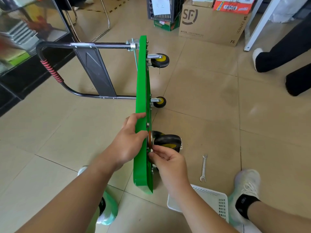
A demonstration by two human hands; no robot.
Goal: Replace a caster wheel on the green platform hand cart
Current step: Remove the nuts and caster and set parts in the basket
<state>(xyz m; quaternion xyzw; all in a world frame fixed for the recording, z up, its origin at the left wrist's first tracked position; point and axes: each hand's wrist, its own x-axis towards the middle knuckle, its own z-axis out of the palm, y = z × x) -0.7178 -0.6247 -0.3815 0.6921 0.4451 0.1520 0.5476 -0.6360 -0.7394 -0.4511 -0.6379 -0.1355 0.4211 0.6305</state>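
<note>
The green platform cart stands on its side edge on the tiled floor, handle to the left, wheels facing right. My left hand grips the platform's edge from the left, thumb and fingers wrapped over it. A black caster wheel with a yellow hub sits against the underside near me. My right hand pinches a small fastener at that caster's mounting plate. Two more casters are fixed farther along the platform.
An open-end wrench lies on the floor to the right. A white perforated basket sits by my right foot. Cardboard boxes and a crate stand behind. Another person's legs are at right. A glass cabinet is at left.
</note>
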